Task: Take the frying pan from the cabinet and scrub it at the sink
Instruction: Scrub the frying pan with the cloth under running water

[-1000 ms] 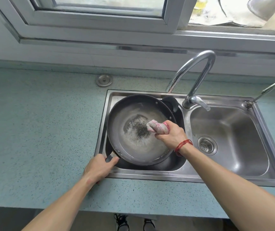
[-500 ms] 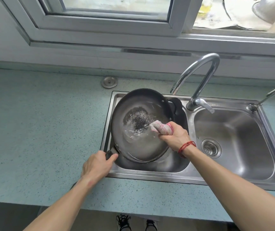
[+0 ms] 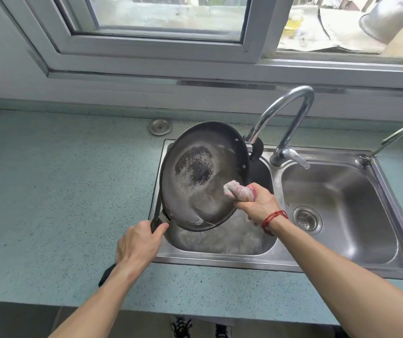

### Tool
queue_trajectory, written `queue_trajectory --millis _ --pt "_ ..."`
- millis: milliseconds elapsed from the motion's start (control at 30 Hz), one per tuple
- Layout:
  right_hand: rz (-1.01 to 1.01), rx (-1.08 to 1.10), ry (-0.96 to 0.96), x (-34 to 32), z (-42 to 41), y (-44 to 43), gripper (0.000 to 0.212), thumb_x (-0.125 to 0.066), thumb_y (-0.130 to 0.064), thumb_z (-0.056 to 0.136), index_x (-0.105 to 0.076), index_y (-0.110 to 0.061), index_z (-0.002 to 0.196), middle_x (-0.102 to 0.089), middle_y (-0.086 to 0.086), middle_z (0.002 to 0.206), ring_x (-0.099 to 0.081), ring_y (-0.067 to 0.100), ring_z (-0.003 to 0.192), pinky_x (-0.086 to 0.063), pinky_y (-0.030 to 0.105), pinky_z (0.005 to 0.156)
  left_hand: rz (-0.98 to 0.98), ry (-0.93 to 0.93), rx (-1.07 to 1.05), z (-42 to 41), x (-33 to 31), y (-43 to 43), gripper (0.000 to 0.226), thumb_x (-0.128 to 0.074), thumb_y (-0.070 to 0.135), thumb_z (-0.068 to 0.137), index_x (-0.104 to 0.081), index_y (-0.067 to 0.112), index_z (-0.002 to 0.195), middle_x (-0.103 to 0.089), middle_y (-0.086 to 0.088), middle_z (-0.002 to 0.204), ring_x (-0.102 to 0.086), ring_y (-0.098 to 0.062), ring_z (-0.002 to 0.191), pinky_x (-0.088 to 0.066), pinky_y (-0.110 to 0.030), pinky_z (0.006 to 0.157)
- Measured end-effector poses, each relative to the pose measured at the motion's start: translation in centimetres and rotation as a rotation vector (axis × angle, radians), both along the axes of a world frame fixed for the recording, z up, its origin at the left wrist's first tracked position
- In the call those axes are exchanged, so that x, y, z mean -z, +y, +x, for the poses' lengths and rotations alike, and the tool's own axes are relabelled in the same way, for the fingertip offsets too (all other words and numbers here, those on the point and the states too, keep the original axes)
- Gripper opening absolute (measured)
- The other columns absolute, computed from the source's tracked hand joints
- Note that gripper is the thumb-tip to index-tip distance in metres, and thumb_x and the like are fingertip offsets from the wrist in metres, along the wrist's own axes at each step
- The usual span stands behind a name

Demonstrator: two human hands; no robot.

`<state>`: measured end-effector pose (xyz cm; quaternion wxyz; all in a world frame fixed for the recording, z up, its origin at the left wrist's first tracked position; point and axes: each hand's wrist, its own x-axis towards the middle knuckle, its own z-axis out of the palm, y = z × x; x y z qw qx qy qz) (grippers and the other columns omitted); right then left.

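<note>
The dark frying pan (image 3: pixel 202 181) (burnt, speckled patch at its centre) tilts steeply over the left of the steel sink's (image 3: pixel 356 215) 2 basins.

Sink (image 3: pixel 220 261) is set in the counter (image 3: pixel 61 191); pan (image 3: pixel 190 172) sits tilted over the sink's left basin, its handle running past the sink's front-left corner, gripped by the left hand (image 3: pixel 139 245). Right hand (image 3: pixel 259 206) is over the sink's middle and holds a cloth (image 3: pixel 238 192) against the pan's right side; drain (image 3: pixel 307 219) in the sink's right basin. Faucet (image 3: pixel 290 118) at the sink's back rim centre, small tap (image 3: pixel 388 142) at its back-right corner, cap (image 3: pixel 160 126) on the counter just behind its back-left corner, window (image 3: pixel 166 15) behind the sink.
</note>
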<state>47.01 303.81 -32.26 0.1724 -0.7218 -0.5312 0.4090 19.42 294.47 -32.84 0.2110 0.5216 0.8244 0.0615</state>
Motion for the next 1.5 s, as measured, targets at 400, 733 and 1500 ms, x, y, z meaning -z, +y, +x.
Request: queue_trajectory --millis 400,733,1500 --pt "-0.011 0.019 -0.025 -0.8 0.3 -1.2 0.027 -0.074 -0.032 0.061 -0.056 -0.03 0.081 -0.066 0.002 0.078 -0.063 0.026 0.07 -0.056 0.037 0.063 0.072 0.068 0.023 -0.4 -2.7 -0.4 0.042 -0.051 0.054 0.093 -0.062 0.015 0.082 -0.061 -0.001 0.069 -0.054 -0.025 0.064 -0.036 -0.031 0.06" --pt "0.013 -0.006 -0.096 -1.1 0.7 -2.3 0.026 -0.077 -0.029 0.068 -0.056 -0.027 0.083 -0.062 -0.002 0.079 -0.063 0.024 0.081 -0.057 0.041 0.073 0.167 0.07 -0.033 -1.5 -4.0 -0.1 0.034 -0.055 0.047 0.093 -0.06 0.016 0.08 -0.065 -0.006 0.069 -0.053 -0.029 0.064 -0.037 -0.032 0.059" --pt "0.01 -0.032 -0.126 -1.1 0.8 -2.4 0.027 -0.077 -0.028 0.07 -0.055 -0.024 0.085 -0.062 0.001 0.081 -0.059 0.022 0.076 -0.042 0.027 0.057 0.13 0.033 -0.071 -2.2 -4.6 -0.4 0.026 -0.068 0.043 0.086 -0.071 0.021 0.074 -0.058 0.006 0.055 -0.049 -0.015 0.053 -0.033 -0.026 0.052"
